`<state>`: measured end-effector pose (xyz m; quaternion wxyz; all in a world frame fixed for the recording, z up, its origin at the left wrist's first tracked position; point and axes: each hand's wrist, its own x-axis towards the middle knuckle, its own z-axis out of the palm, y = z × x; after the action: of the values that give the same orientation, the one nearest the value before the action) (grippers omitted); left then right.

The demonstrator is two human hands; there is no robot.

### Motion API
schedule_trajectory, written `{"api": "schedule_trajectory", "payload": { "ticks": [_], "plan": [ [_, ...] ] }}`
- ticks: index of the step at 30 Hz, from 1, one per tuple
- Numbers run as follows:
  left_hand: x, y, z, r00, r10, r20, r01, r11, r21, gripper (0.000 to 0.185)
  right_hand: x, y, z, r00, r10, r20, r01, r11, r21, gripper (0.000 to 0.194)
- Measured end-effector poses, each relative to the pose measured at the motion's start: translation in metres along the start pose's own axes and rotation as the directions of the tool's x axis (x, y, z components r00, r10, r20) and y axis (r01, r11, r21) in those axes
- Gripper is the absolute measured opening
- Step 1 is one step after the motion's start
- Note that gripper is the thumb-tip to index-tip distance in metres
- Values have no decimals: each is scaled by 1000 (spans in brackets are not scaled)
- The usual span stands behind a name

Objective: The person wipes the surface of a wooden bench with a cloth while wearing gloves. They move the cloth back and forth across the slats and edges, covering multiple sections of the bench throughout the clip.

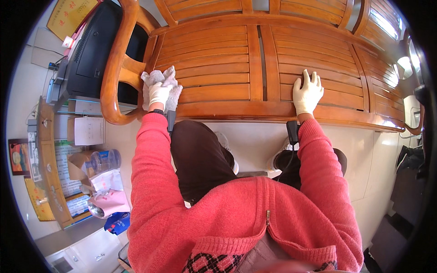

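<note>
A slatted wooden bench [218, 68] with a glossy orange-brown finish stretches across the view before me. At its left end, my left hand [159, 94], in a pale glove, presses a crumpled grey cloth [173, 87] onto the seat. The cloth lies against the foot of the curved wooden armrest [111, 78]. My right hand [308, 92], gloved likewise, rests palm down on the seat slats right of the middle. Its fingers are spread and it holds nothing. The cloth hides part of the slats and my left fingertips.
Left of the armrest stands a black flat-backed appliance [94, 58] on a glass shelf. Farther down on the left floor are a clear water jug [106, 161], a pink bag [111, 203] and a blue bag [117, 222]. Dark grey boxy objects [408, 194] line the right edge.
</note>
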<state>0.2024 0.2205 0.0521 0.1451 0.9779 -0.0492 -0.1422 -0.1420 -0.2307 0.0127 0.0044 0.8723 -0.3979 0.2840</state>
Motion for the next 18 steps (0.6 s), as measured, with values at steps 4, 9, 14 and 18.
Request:
{"api": "schedule_trajectory", "payload": {
  "ticks": [4, 9, 14, 18],
  "plan": [
    [34, -31, 2, 920, -19, -392, -168, 883, -438, 58, 0, 0, 0, 1000, -14, -20, 14, 1000, -10, 43],
    [77, -27, -4, 812, -455, -365, 137, 757, -639, 60, 1, 0, 1, 1000, 5, 26, -4, 1000, -20, 43],
    [97, -2, -6, 884, -370, -286, 331, 927, -178, 85, 0, -1, 1, 1000, -16, -4, 15, 999, -35, 43],
    [116, 1, 11, 915, -308, -259, 225, 925, -305, 79, 0, 0, 2, 1000, -12, 18, 12, 1000, -8, 43]
  ]
}}
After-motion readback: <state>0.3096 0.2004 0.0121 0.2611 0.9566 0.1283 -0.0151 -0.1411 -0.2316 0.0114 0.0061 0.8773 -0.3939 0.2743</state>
